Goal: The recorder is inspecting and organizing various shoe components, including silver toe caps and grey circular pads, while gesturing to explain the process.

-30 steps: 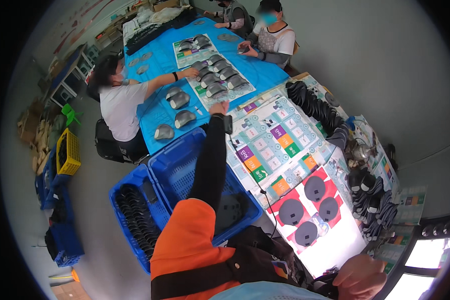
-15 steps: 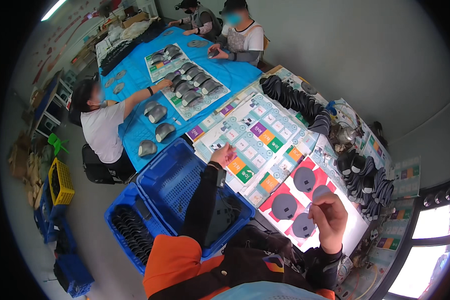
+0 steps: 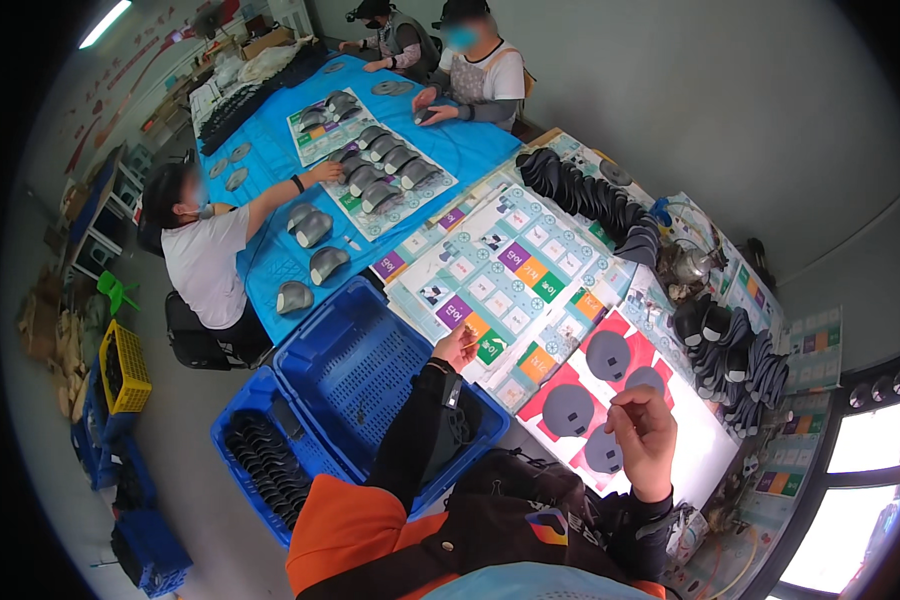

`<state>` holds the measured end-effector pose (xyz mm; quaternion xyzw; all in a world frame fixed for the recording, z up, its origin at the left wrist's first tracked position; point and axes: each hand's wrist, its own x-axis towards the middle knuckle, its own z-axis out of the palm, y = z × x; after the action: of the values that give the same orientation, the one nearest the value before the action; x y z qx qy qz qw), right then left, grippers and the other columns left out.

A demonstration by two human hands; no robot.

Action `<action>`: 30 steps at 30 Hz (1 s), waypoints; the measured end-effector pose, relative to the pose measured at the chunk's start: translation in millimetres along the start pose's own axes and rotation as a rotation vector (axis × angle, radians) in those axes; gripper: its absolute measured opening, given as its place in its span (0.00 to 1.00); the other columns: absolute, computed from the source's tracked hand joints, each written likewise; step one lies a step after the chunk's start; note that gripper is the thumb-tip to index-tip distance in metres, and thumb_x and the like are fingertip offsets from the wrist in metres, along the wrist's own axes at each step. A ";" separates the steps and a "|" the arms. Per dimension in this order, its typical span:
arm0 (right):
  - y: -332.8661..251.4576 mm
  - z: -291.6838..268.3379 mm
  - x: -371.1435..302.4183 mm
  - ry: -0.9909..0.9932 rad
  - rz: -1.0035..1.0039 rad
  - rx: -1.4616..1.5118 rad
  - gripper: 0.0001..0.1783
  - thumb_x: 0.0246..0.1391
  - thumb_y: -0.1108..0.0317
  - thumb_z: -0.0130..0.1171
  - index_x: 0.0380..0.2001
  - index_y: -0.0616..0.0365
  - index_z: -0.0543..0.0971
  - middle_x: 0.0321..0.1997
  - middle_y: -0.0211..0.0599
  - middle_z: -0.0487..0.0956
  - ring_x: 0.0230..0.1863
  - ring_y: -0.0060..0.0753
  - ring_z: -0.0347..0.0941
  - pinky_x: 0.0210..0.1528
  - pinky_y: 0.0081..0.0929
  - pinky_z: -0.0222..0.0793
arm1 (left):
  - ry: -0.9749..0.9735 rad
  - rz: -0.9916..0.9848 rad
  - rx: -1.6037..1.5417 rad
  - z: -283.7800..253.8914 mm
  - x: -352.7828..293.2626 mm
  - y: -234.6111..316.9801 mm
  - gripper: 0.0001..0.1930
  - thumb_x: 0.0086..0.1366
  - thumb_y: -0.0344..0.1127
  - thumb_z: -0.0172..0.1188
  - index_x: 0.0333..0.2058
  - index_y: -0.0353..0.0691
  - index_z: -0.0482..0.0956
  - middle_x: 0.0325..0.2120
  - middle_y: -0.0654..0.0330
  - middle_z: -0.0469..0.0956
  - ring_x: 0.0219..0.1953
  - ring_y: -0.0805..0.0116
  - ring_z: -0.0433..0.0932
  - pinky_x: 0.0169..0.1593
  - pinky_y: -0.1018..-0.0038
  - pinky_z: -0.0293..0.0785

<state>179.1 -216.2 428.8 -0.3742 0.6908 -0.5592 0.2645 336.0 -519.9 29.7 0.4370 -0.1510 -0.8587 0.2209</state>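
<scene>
My right hand (image 3: 645, 432) hovers over the near part of the white and pink board, its thumb and forefinger pinched together. Anything between those fingertips is too small to make out. On the board lie several round dark grey discs (image 3: 568, 410), each with a small dark slot; my right hand partly covers the nearest ones. My left hand (image 3: 456, 348) is over the near left edge of the printed sheets (image 3: 490, 290), beside the blue crate. Its fingers are bent together, and what they hold, if anything, cannot be told.
Blue crates (image 3: 335, 345) stand at my left, one holding stacked dark curved parts (image 3: 260, 455). Rows of dark curved pieces (image 3: 585, 195) line the table's far right. Three people sit at a blue-covered table (image 3: 450, 150) bearing grey curved shells (image 3: 380, 195). A lamp-lit window (image 3: 860, 500) is at right.
My left hand has moved back toward me, from over the printed sheets to their near edge. My right hand has shifted slightly left, still pinched. The discs stay in place.
</scene>
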 end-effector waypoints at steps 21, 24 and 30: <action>9.3 -5.8 -11.4 -0.010 0.018 -0.042 0.05 0.63 0.78 0.56 0.41 0.61 0.75 0.30 0.29 0.76 0.30 0.18 0.74 0.32 0.17 0.65 | -0.100 -0.041 -0.053 10.3 -24.5 -16.5 0.13 0.68 0.50 0.66 0.34 0.47 0.79 0.28 0.67 0.79 0.33 0.70 0.79 0.38 0.74 0.77; 10.9 -5.4 -13.0 -0.008 0.027 -0.026 0.04 0.64 0.78 0.56 0.41 0.61 0.75 0.30 0.29 0.76 0.30 0.18 0.74 0.32 0.17 0.65 | -0.112 -0.041 -0.053 12.4 -28.1 -19.4 0.13 0.69 0.49 0.66 0.34 0.47 0.79 0.28 0.67 0.79 0.32 0.70 0.79 0.38 0.74 0.77; 10.2 -7.5 -15.7 -0.007 0.029 -0.032 0.04 0.64 0.77 0.56 0.42 0.62 0.75 0.31 0.29 0.77 0.30 0.18 0.74 0.31 0.17 0.65 | -0.135 -0.046 -0.052 12.5 -30.2 -23.4 0.13 0.69 0.48 0.66 0.34 0.46 0.78 0.28 0.67 0.79 0.32 0.71 0.79 0.38 0.75 0.78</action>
<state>180.0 -198.1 419.9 -0.3705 0.7039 -0.5431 0.2690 335.7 -483.6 46.9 0.3758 -0.1330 -0.8946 0.2018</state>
